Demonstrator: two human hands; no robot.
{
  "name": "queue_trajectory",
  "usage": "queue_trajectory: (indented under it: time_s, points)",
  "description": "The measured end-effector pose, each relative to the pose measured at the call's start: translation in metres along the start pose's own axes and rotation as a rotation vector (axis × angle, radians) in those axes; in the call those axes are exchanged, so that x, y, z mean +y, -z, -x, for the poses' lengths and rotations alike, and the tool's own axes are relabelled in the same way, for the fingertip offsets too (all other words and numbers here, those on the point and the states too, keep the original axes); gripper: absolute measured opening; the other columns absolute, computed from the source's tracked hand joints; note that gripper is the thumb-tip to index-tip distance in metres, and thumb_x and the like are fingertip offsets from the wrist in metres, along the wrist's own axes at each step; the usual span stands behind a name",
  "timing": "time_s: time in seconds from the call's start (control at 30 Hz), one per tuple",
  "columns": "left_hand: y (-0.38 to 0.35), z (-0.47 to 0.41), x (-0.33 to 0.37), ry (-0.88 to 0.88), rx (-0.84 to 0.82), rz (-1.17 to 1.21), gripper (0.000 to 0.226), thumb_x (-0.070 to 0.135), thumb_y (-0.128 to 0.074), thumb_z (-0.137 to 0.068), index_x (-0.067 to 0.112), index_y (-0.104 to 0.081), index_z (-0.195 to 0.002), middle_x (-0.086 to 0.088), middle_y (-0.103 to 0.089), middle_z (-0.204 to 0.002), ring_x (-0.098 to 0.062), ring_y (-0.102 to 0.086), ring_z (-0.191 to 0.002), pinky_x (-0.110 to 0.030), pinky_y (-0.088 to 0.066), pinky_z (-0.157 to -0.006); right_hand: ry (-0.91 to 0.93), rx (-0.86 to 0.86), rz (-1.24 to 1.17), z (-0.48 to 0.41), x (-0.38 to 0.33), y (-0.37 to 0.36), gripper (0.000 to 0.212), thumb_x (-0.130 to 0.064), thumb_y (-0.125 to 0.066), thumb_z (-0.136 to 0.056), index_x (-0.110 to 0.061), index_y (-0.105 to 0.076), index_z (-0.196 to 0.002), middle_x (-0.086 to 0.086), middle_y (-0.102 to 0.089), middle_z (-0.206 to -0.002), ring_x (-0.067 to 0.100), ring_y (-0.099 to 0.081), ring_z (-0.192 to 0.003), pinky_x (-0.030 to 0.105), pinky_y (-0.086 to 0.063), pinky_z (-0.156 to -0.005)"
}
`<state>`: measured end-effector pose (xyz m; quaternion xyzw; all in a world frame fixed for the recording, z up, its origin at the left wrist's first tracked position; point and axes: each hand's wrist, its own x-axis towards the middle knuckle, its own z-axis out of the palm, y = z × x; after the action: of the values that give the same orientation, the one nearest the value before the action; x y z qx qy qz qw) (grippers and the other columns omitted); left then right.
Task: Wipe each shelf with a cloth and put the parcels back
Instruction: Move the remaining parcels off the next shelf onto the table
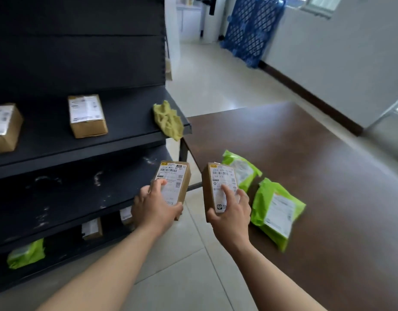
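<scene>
Parcels are being held, one cardboard box in each hand, between the dark shelving and the brown table.

Left hand (pixel 155 207) is gripping a labelled box (pixel 174 184) just off the middle shelf (pixel 59 198); right hand (pixel 230 212) is clutching another box (pixel 218 187) beside two green mailers (pixel 274 212) lying on the table (pixel 328 164). A yellow cloth (pixel 168 120) is resting on the upper shelf's (pixel 126 122) corner, near two more boxes (pixel 87 115).

Both bare forearms were extended forward, side by side. The left hand (pixel 154 207) was wrapped around a small cardboard box (pixel 174 182), thumb laid across its label. The right hand (pixel 230 212) was clamped on a second box (pixel 218 187), just right of the first, index finger pressed on top.
</scene>
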<state>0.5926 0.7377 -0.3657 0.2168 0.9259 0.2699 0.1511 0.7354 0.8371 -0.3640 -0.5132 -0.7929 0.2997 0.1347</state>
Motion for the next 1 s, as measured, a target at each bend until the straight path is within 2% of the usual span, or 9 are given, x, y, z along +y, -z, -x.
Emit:
queue_trajectory:
  time_s: [0.23,0.5,0.73,1.0]
  points:
    - [-0.043,0.072,0.103,-0.15,-0.112,0.028,0.074,0.051,-0.069,-0.07,0.038,-0.034,-0.134,-0.005,-0.042,-0.132,-0.027,-0.044,-0.117,-0.038,-0.041,-0.097,-0.133,0.117,-0.003,0.021,0.083,0.1,0.073,-0.034,-0.067,-0.079,-0.035,-0.036,-0.144,0.008,-0.02,-0.153,0.031,-0.024,-0.138,0.042,-0.023,-0.115]
    - [-0.115,0.139,0.192,-0.297,-0.309,-0.028,0.075,0.055,-0.07,-0.07,0.036,-0.035,-0.133,-0.005,-0.043,-0.133,-0.028,-0.044,-0.121,-0.037,-0.038,-0.1,-0.351,0.227,0.032,0.047,0.188,0.177,0.073,-0.037,-0.067,-0.08,-0.034,-0.034,-0.145,0.009,-0.02,-0.149,0.032,-0.027,-0.134,0.047,-0.027,-0.113]
    - [-0.18,0.18,0.229,-0.359,-0.417,-0.135,0.077,0.054,-0.069,-0.072,0.033,-0.033,-0.137,-0.006,-0.042,-0.134,-0.027,-0.041,-0.125,-0.039,-0.036,-0.101,-0.534,0.225,0.083,0.074,0.261,0.205,0.071,-0.039,-0.065,-0.084,-0.033,-0.031,-0.146,0.008,-0.017,-0.15,0.032,-0.026,-0.135,0.048,-0.026,-0.114]
    - [-0.226,0.192,0.236,-0.384,-0.448,-0.263,0.079,0.056,-0.069,-0.072,0.03,-0.031,-0.137,-0.008,-0.042,-0.133,-0.028,-0.042,-0.124,-0.04,-0.038,-0.1,-0.614,0.174,0.112,0.081,0.293,0.196,0.07,-0.04,-0.061,-0.087,-0.032,-0.027,-0.148,0.009,-0.013,-0.151,0.032,-0.024,-0.136,0.047,-0.024,-0.116]
